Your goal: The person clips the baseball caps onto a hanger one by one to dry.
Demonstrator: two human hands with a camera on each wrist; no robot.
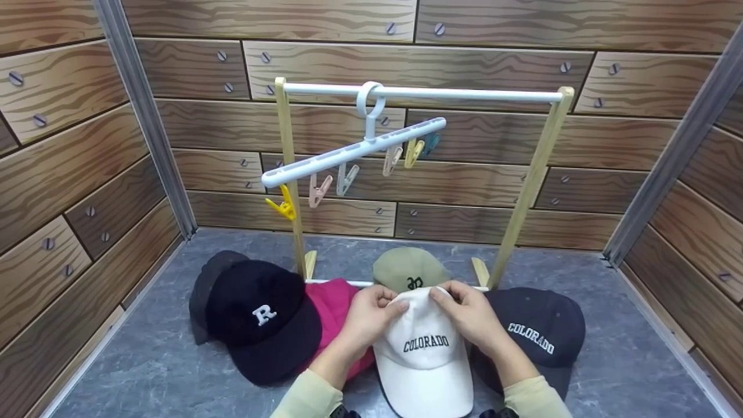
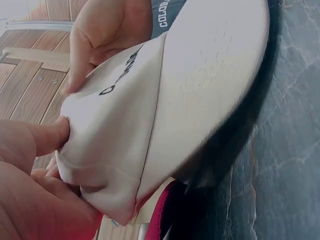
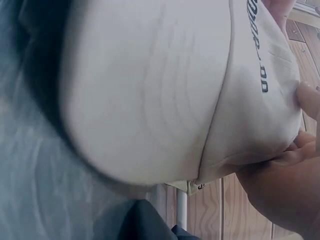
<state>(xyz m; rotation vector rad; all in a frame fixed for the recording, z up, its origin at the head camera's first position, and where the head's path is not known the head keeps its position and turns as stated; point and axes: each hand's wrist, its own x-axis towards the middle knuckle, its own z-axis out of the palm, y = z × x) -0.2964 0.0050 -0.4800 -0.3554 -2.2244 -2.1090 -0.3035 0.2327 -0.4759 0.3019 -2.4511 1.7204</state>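
Both hands hold a white baseball cap (image 1: pixel 426 357) lettered COLORADO by the top of its crown, brim toward the person. My left hand (image 1: pixel 371 313) pinches the crown's left side between thumb and fingers. On the other side my right hand (image 1: pixel 473 313) pinches it likewise. The left wrist view shows the white cap's crown (image 2: pixel 115 110) creased between the two thumbs. In the right wrist view the brim (image 3: pixel 145 90) fills much of the picture. Just behind stands an olive cap (image 1: pixel 409 267), partly covered by the white one.
A black cap (image 1: pixel 255 313) marked R, overlapping a pink cap (image 1: pixel 334 302), lies left. To the right is a dark COLORADO cap (image 1: pixel 543 319). Behind, a rack (image 1: pixel 531 191) carries a white hanger (image 1: pixel 348 154) with several coloured clips, such as a yellow clip (image 1: pixel 282 204).
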